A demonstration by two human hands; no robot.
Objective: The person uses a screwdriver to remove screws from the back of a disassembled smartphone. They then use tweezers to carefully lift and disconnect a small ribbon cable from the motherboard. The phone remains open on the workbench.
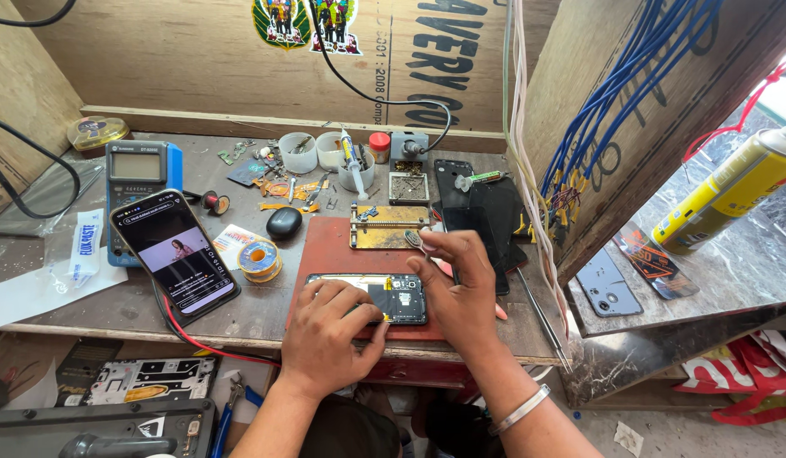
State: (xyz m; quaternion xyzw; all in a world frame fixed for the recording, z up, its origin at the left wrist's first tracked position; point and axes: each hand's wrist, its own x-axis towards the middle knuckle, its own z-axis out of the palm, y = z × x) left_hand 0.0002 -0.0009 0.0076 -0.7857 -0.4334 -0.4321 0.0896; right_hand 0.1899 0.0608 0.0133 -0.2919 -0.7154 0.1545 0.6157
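Near the tabletop's (266,318) front edge, on a red mat (329,246), the opened phone (372,297) lies flat, light, rigid, fragile inside; left hand (325,339) pins its edge, right hand (457,293) pinches tweezers (415,242).

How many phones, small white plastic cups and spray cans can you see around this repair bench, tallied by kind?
Phones: 2, the opened black phone under the left hand and right hand, and the propped black phone with a lit screen.
Small white plastic cups: 3.
Yellow spray cans: 1.
Total: 6.
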